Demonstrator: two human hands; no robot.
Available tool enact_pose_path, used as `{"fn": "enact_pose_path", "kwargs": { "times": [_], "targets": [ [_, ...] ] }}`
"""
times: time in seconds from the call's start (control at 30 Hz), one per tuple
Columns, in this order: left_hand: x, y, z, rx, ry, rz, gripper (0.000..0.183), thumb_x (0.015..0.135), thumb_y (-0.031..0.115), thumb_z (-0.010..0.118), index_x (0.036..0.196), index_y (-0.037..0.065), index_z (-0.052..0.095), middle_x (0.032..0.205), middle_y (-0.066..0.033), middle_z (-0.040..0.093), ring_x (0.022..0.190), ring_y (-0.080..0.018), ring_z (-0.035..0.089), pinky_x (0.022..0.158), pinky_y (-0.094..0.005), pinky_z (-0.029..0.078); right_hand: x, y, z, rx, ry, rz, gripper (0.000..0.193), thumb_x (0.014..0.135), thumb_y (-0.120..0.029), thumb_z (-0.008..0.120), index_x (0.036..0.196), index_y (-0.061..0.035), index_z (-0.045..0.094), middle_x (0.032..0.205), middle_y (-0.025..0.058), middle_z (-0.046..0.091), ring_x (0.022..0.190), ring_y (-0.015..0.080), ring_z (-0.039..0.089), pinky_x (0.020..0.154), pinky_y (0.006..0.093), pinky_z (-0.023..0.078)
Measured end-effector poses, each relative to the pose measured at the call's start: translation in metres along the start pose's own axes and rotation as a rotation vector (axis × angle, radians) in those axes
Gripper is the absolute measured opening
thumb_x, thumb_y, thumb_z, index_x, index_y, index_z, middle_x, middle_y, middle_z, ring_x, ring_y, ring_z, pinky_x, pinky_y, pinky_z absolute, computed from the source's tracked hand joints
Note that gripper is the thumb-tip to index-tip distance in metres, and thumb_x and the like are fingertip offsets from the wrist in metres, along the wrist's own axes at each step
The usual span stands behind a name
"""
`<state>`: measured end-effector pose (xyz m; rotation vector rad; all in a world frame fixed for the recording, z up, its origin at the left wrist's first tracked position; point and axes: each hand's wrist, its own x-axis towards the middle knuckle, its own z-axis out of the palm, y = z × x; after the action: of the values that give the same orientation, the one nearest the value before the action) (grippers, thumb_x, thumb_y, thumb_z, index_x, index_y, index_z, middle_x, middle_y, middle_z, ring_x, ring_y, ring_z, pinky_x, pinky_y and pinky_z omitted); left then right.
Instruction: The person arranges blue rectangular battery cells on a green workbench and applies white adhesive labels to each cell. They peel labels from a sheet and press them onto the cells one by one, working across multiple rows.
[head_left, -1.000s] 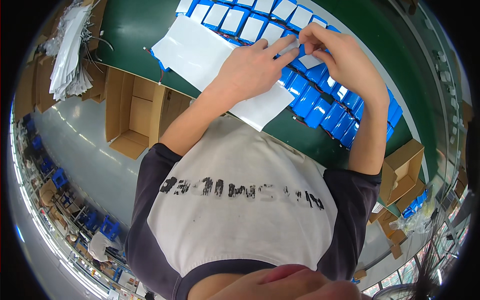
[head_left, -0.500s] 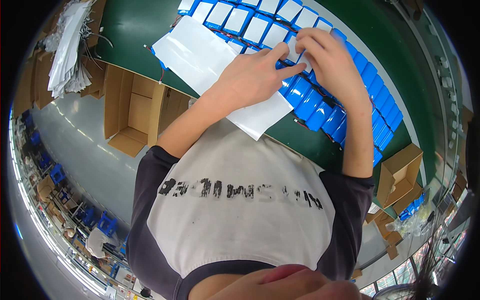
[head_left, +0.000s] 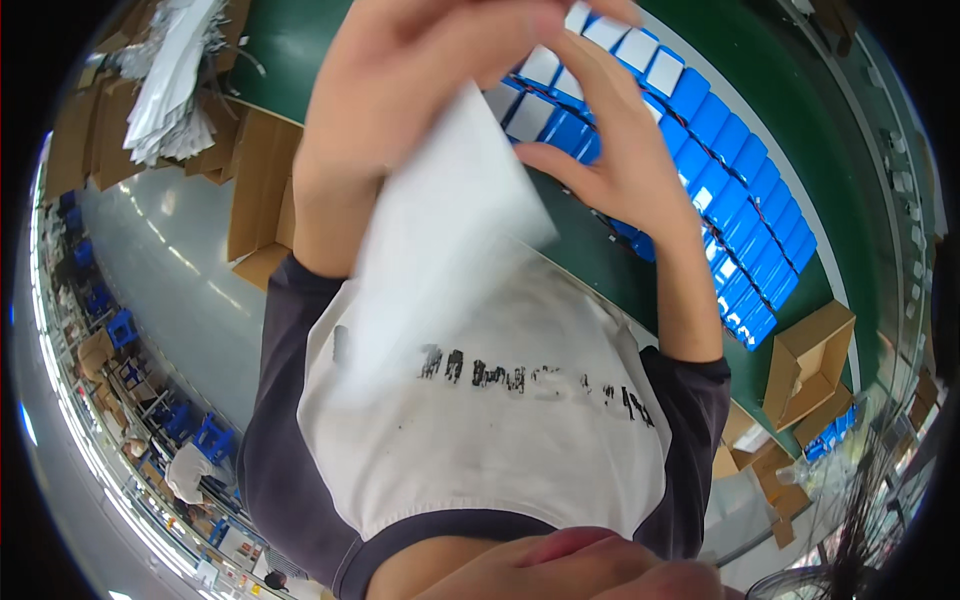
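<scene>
My left hand (head_left: 420, 90) is raised over the green table, its fingers closed on a white sheet (head_left: 440, 230) that hangs down in front of my shirt, smeared by motion. Close beside it, my right hand (head_left: 615, 140) has its thumb stretched out to the left and apart from the fingers. Its upper fingers meet the left fingertips near the top edge, and I see nothing held in it. Beneath and around the right hand lie rows of blue-wrapped battery packs (head_left: 745, 215) with red and black wires. White labels (head_left: 663, 72) cover several packs at the far side.
An open cardboard box (head_left: 812, 365) stands at the table's right end, with more blue packs (head_left: 832, 432) below it. Left of the table are another open box (head_left: 262, 190) and a bundle of white paper strips (head_left: 170, 90). Blue stools (head_left: 213, 437) stand farther off.
The white sheet, lying flat on the packs before, is now lifted in my left hand. That hand has risen toward the view. My right hand has come off the labelled packs, its thumb spreading.
</scene>
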<state>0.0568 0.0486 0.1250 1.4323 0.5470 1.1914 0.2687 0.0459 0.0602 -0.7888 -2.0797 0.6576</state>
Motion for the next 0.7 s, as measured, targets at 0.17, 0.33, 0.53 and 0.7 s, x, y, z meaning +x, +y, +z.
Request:
{"fn": "enact_pose_path", "kwargs": {
  "times": [0.17, 0.33, 0.53, 0.7],
  "targets": [
    [0.035, 0.046, 0.012, -0.699, 0.557, -0.199, 0.036, 0.108, 0.027, 0.043, 0.128, 0.002, 0.060, 0.105, -0.0108, 0.057, 0.084, -0.0197, 0.053, 0.074, -0.0320, 0.047, 0.031, -0.028, 0.022, 0.487, -0.188, 0.220, 0.043, 0.093, -0.024, 0.078, 0.126, 0.0011, 0.066, 0.104, 0.0142, 0.074, 0.087, 0.0236, 0.070, 0.076, 0.0331, 0.052],
    [-0.019, -0.029, 0.009, -0.144, 0.718, -0.132, 0.060, 0.111, 0.045, 0.030, 0.144, -0.001, 0.051, 0.132, -0.0090, 0.065, 0.122, -0.0225, 0.060, 0.109, -0.0372, 0.042, 0.003, -0.019, 0.041, 0.669, 0.391, 0.388, 0.034, 0.104, -0.022, 0.066, 0.128, 0.0015, 0.064, 0.111, 0.0102, 0.075, 0.099, 0.0124, 0.067, 0.087, 0.0286, 0.052],
    [-0.045, -0.092, 0.033, 0.161, 0.556, -0.258, 0.045, 0.112, 0.040, 0.046, 0.122, 0.000, 0.064, 0.108, -0.0047, 0.070, 0.094, -0.0125, 0.063, 0.084, -0.0265, 0.051, -0.030, -0.008, 0.054, 0.524, 0.485, 0.565, 0.032, 0.108, -0.025, 0.058, 0.125, 0.0017, 0.063, 0.104, 0.0102, 0.073, 0.094, 0.0132, 0.065, 0.082, 0.0291, 0.052],
    [-0.028, -0.079, 0.044, -0.220, 0.573, -0.359, 0.042, 0.112, 0.036, 0.049, 0.114, -0.002, 0.067, 0.089, 0.0007, 0.067, 0.084, -0.0042, 0.056, 0.076, -0.0234, 0.048, -0.036, -0.003, 0.060, 0.421, 0.443, 0.681, 0.032, 0.106, -0.021, 0.062, 0.129, 0.0012, 0.059, 0.096, 0.0068, 0.065, 0.089, 0.0118, 0.060, 0.077, 0.0264, 0.050]
  ]
}}
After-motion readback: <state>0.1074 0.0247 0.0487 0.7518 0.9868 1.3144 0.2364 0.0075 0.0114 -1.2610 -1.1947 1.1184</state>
